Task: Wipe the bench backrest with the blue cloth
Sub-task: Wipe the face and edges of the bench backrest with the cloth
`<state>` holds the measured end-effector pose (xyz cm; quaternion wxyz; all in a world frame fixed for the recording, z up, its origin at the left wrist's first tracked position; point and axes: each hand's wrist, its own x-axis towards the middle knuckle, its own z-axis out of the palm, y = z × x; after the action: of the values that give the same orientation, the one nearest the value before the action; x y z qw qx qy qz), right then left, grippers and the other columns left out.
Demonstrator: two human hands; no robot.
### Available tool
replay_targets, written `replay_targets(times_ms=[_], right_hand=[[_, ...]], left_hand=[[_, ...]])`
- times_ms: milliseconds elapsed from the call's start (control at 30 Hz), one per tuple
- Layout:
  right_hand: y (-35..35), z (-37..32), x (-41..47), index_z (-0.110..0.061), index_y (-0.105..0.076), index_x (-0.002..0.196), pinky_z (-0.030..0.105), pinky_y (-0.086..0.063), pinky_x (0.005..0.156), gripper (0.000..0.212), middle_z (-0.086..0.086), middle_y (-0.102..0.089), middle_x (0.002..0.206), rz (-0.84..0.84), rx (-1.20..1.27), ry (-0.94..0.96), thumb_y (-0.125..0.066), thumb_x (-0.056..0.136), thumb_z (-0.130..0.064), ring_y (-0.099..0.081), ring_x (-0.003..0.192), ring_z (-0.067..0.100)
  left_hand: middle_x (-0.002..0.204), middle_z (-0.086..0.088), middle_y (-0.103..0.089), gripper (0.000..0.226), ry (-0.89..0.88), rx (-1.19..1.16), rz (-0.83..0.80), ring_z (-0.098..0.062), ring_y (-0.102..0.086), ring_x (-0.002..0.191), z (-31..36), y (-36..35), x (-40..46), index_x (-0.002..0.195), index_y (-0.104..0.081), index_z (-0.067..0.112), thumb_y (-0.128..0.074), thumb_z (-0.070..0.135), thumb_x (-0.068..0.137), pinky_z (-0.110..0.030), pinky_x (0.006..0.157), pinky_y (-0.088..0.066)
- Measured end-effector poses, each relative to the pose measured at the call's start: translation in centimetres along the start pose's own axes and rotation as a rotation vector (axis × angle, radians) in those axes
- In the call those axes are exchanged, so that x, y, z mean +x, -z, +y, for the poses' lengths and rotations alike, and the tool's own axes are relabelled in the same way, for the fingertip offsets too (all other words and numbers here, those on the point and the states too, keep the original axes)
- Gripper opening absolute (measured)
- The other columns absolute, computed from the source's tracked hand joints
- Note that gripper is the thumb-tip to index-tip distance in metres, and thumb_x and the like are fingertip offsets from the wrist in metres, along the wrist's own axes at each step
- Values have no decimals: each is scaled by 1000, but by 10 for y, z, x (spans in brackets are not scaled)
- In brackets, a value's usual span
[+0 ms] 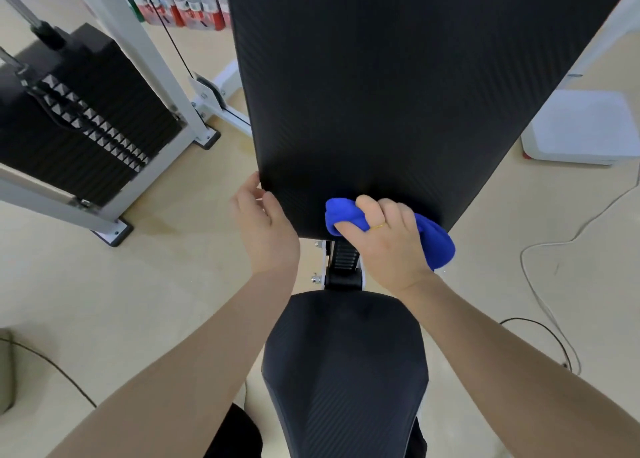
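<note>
Presently the lower left corner of the bench backrest (398, 76) is steadied by the left hand (266, 229), fingers loosely spread; the blue cloth (346, 211) is gripped, bunched, by the right hand (388, 239) at the bottom edge. Most of the pad above apparently remains unwiped.

Floor (173, 284): pale beige, smooth. Weight stack (86, 125): black plates, white steel frame (152, 62), left. White base unit (578, 128): right. Thin cables (540, 246): white and black, trailing on floor right. Red-white packages (187, 4): far background, blurred.
</note>
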<state>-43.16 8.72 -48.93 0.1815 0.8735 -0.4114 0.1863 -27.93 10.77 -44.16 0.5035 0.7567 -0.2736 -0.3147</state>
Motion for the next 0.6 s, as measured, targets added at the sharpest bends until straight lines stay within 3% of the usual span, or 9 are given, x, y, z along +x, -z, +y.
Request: replay_targets(times_ms=[100, 200, 300, 367, 433, 533, 600], right_hand=[[13, 4, 36, -23, -48, 106, 39, -33, 77, 40, 10, -35, 113, 159, 11, -27, -44, 78, 4, -39, 86, 28], [21, 1, 59, -24, -47, 109, 39, -32, 76, 40, 9, -34, 114, 237, 20, -98, -32, 84, 3, -38, 88, 28], [15, -13, 50, -23, -54, 105, 39, -31, 74, 38, 10, -35, 113, 159, 34, -102, -42, 79, 3, -37, 85, 28], [10, -27, 41, -21, -62, 97, 38, -30, 72, 39, 10, -36, 111, 5, 9, -33, -38, 76, 1, -39, 81, 28], [12, -33, 41, -22, -63, 94, 37, -32, 72, 43, 10, -36, 110, -99, -13, -1, -32, 76, 1, -46, 79, 27], [24, -31, 63, -22, -63, 98, 38, -32, 73, 54, 10, -36, 112, -17, 14, 3, -16, 84, 2, -44, 80, 28], [34, -31, 86, -21, -63, 104, 39, -34, 74, 52, 10, -35, 112, 88, 39, -42, -17, 90, -1, -40, 82, 28]], left_hand=[[120, 0, -54, 23, 2, -29, 2, -9, -52, 103, 1, 11, 13, 108, -55, 28, -37, 21, 95, -29, 93, -43], [112, 0, -59, 19, -20, -33, -36, -9, -53, 102, 0, 17, 24, 90, -54, 34, -41, 20, 94, -33, 94, -44], [119, 3, -58, 22, 15, -64, -71, -10, -54, 104, -2, 19, 26, 96, -55, 29, -37, 16, 94, -29, 89, -46], [127, 5, -55, 27, 63, -139, -107, -8, -54, 107, -3, 21, 27, 100, -57, 25, -34, 12, 94, -22, 85, -44], [125, 3, -59, 34, 97, -189, -129, -10, -56, 110, -1, 27, 25, 104, -61, 20, -32, 6, 92, -24, 89, -44], [114, 4, -64, 40, 139, -204, -129, -11, -58, 106, 7, 34, 25, 99, -66, 20, -31, 4, 89, -25, 91, -44], [104, 5, -68, 38, 173, -240, -156, -13, -61, 101, 12, 39, 29, 89, -67, 20, -32, 5, 88, -27, 89, -45]])
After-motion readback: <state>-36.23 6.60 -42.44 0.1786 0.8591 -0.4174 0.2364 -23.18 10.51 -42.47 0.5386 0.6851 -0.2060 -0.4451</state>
